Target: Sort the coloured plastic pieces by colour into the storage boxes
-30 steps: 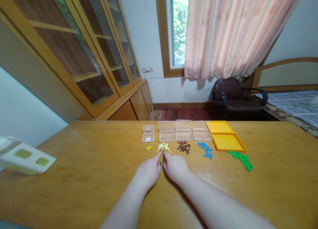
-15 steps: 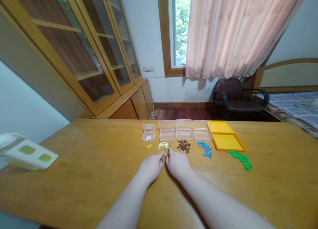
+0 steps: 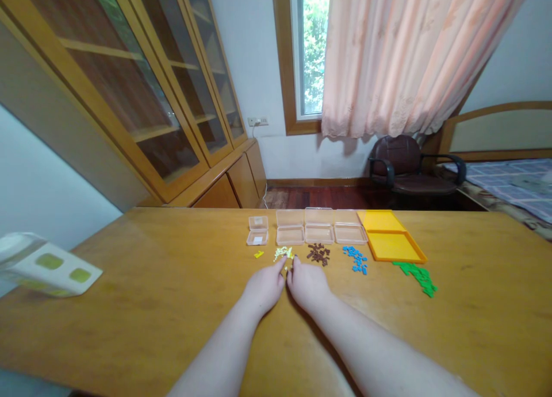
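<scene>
My left hand [image 3: 264, 289] and my right hand [image 3: 309, 283] lie close together over the table, fingers bent and drawn in. Both sets of fingertips reach the near edge of a small pile of cream-coloured pieces [image 3: 282, 251]. Just ahead of the fingertips is a small yellow bit [image 3: 291, 255]. What each hand pinches is too small and partly hidden to make out. A yellow piece [image 3: 259, 254] lies apart on the left. To the right of my hands are a heap of brown pieces [image 3: 318, 253] and a scatter of blue pieces [image 3: 357, 260].
Behind the pieces, open clear plastic boxes [image 3: 290, 243] stand in a row, with a smaller clear box [image 3: 257, 243] at the left. An open orange case [image 3: 394, 246] lies right, green pieces [image 3: 418, 277] before it. A white carton [image 3: 64, 265] rests far left.
Both hands stay almost in place, with only slight shifts at the fingertips. The yellow bit between them shows a little differently. The piles look the same.
</scene>
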`<state>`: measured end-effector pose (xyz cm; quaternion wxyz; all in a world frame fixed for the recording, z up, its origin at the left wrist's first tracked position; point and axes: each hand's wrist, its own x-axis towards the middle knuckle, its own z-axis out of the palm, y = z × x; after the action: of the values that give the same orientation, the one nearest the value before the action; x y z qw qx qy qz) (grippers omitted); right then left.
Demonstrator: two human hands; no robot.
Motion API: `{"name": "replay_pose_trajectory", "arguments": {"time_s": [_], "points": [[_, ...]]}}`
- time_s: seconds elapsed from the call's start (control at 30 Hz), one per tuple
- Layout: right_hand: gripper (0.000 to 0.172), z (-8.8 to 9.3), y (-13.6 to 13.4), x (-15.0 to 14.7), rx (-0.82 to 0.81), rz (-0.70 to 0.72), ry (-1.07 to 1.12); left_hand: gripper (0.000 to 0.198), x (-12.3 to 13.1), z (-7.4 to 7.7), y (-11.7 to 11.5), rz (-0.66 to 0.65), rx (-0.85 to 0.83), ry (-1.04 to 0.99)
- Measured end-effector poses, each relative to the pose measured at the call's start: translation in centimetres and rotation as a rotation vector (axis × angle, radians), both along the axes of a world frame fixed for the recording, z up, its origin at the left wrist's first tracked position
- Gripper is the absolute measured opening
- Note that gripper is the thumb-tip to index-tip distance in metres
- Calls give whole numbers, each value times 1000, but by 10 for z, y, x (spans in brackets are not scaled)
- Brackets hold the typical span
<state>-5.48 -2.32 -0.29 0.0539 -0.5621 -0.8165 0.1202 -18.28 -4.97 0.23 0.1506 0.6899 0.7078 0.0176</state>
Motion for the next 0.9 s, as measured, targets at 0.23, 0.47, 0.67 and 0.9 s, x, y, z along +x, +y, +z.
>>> {"name": "replay_pose_trajectory", "arguments": {"time_s": [0.23, 0.47, 0.67, 0.9], "points": [[40, -2, 0, 1, 12, 20, 16, 53, -1, 2, 0, 6, -12, -7], [29, 3, -3, -1, -7, 34, 24, 52, 0, 7, 0, 26, -36, -32], [36, 3, 4, 3, -52, -34, 136, 54, -1, 6, -1, 25, -26, -48], [40, 2, 11, 6, -85, -81, 163, 51, 5, 10, -2, -38, -47, -6]]}}
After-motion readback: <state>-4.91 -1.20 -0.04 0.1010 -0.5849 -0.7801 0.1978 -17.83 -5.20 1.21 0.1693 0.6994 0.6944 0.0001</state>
